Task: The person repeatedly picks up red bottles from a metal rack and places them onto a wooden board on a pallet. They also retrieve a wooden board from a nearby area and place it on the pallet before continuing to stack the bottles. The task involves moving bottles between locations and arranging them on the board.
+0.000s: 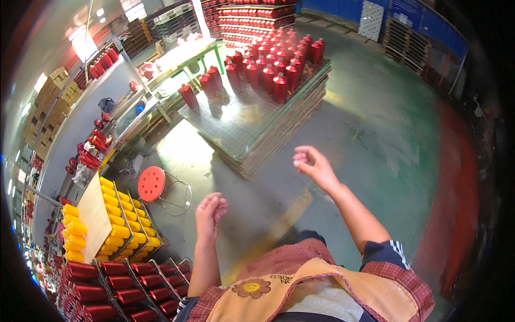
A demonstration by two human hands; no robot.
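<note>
My left hand (pixel 210 212) is raised in front of me over the floor, with its fingers loosely bent and nothing in it. Farther forward and to the right, my right hand (pixel 314 165) hangs in the air. Its fingers are half curled, the thumb stands apart, and it is empty too. Neither hand touches anything. Beyond them, many red metal bottles (pixel 279 88) stand upright on the far part of a low stack of flat sheets (pixel 241 137). A red round stool (pixel 152 183) is the thing nearest to my left hand.
Yellow cylinders (pixel 119 231) lie in a rack at my left, below a tan board (pixel 97 217). Closer in, red bottles (pixel 131 297) lie in another rack. A green-legged table (pixel 185 61) and layered red bottles (pixel 256 24) stand behind. Stacked pallets (pixel 406 44) are at the far right.
</note>
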